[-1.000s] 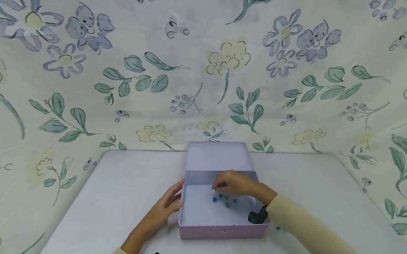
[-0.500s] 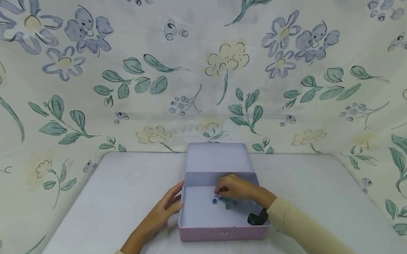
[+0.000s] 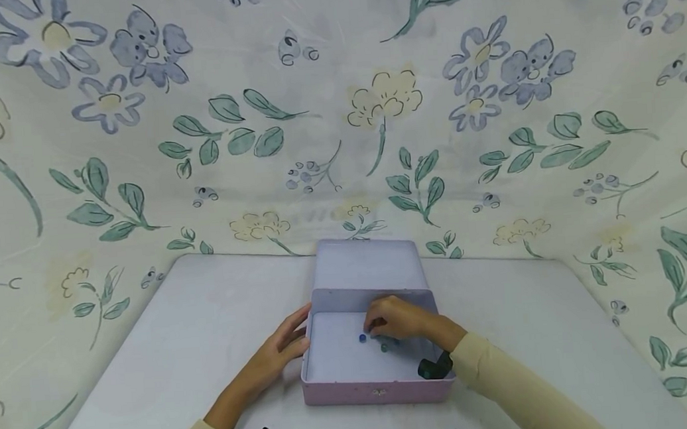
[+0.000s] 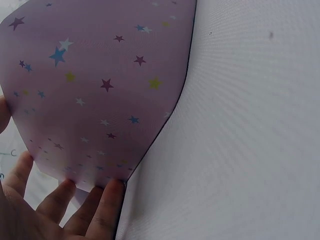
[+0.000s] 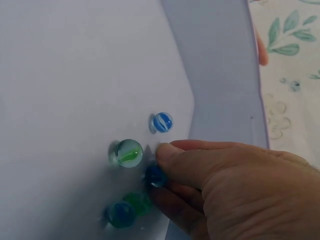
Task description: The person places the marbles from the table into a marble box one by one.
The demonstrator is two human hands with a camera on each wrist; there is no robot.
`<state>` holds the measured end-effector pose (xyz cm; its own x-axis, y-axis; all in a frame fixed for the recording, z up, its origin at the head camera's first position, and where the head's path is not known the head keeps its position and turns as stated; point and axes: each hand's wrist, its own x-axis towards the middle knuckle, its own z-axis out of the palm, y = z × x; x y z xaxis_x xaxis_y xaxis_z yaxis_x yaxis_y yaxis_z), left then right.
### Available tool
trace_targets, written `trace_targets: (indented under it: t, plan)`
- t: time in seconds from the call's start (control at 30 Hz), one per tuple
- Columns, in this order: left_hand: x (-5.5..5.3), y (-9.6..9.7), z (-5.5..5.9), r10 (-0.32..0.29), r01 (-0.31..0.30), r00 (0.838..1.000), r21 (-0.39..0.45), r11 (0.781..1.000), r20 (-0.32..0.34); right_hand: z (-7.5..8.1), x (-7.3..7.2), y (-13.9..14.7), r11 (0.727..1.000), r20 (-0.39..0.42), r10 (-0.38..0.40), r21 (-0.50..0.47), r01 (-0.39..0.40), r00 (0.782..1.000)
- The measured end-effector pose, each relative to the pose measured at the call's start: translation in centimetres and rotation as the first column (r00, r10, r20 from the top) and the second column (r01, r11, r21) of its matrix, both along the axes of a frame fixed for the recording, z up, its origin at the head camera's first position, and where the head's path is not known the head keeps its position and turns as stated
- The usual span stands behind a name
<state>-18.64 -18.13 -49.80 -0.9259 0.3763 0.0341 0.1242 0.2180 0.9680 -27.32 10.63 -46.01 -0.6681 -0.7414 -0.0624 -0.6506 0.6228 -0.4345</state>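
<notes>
A floral cloth (image 3: 306,18) rises beyond both hands and one white bench (image 3: 225,316). On the bench, between the hands, sits one pink, star-printed box (image 3: 338,393), its single lid (image 3: 371,266) tipped back beyond the right hand. Two hands are at the box: the left hand (image 3: 281,347), fingers spread and holding nothing, touches its outer left wall; the right hand (image 3: 400,317) reaches inside, thumb and fingers curled round one dark blue marble (image 5: 156,176). Whether that marble is lifted cannot be told. Four other marbles, making five in view, lie on the box floor: one blue-and-white marble (image 5: 163,122) just left of the right fingertips, one clear green-swirled marble (image 5: 129,153) on the near side, and one green marble (image 5: 137,203) beside one teal-blue marble (image 5: 120,215), both below the right hand.
</notes>
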Motion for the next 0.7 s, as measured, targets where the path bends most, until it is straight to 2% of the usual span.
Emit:
trace_targets:
  t: [0.5,0.6,0.7]
  plan:
    - [0.0,0.1,-0.1,0.009,-0.009,1.000,-0.018,1.000,-0.009,-0.3,-0.1,0.1,1.000,-0.014,-0.001,0.005,0.001,1.000]
    - [0.0,0.0,0.0,0.005,-0.005,1.000,-0.014,1.000,-0.014,0.2,-0.1,0.2,0.999,-0.016,-0.009,-0.043,0.008,1.000]
    - [0.1,0.0,-0.1,0.002,-0.002,1.000,-0.010,1.000,-0.015,0.8,-0.1,0.4,0.989,-0.019,-0.012,-0.147,0.009,1.000]
